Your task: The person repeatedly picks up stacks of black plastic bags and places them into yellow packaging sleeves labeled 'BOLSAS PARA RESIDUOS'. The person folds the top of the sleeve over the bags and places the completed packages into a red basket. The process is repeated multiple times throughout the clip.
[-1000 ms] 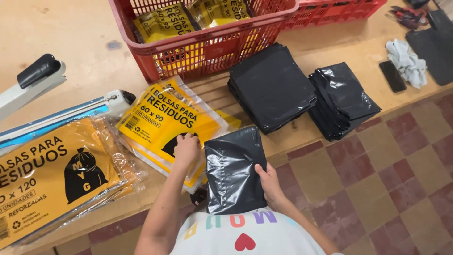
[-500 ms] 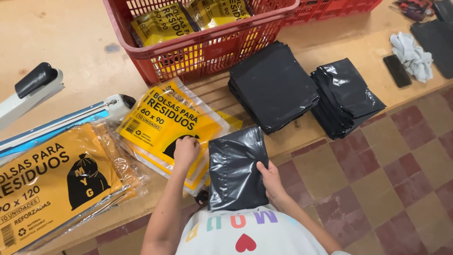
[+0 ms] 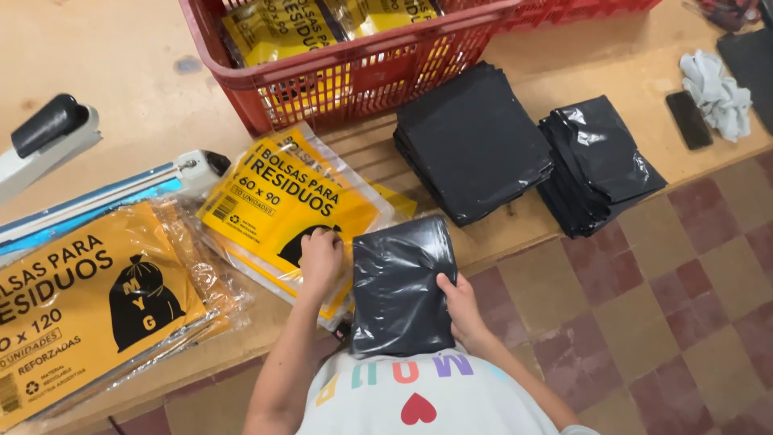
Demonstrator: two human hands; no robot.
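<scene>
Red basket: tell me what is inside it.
Inside the red basket lie yellow printed packets in clear wrap. The frame edge and basket walls hide how many.

Packing workshop: heat sealer (image 3: 105, 189), stacked black bags (image 3: 475, 141), red crate (image 3: 354, 72).

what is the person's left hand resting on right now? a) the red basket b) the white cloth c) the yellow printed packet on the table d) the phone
c: the left hand lies flat on the yellow printed packet at the table edge, while the right hand holds the folded black bag bundle; the red basket, phone and white cloth lie well away from it.
</scene>
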